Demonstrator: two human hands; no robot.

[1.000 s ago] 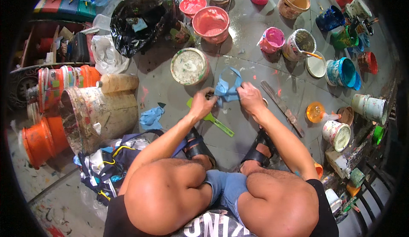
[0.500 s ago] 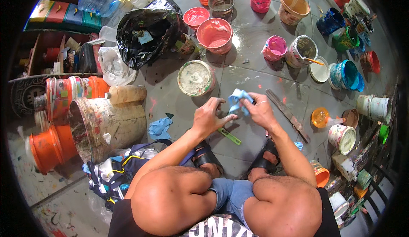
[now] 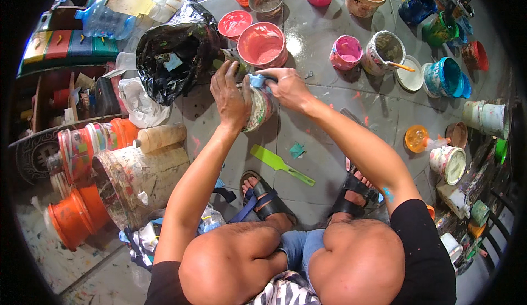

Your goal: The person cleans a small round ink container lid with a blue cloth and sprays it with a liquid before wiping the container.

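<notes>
A light blue piece of cloth point(image 3: 257, 80) is pinched in the fingers of my right hand point(image 3: 288, 87), over the far rim of a paint-smeared tub point(image 3: 259, 110). My left hand point(image 3: 230, 96) lies along the left side of that tub, its fingers stretched out and pointing away from me. Whether its fingers press on the tub, I cannot tell. Both hands cover much of the tub's top. On the floor nearer to me lies a bright green spatula point(image 3: 280, 165), with a small teal scrap point(image 3: 297, 150) beside it.
Just beyond my hands stands a bucket of coral paint point(image 3: 262, 44). A black plastic bag point(image 3: 175, 47) sits to the left, above a large stained bucket point(image 3: 143, 168) on its side. Several paint pots are spread to the right, including a pink one point(image 3: 346, 52) and an orange bottle point(image 3: 416, 139).
Both hands have moved forward and left, from in front of the tub to its top and side. The blue cloth went along in my right hand. The green spatula shows more fully.
</notes>
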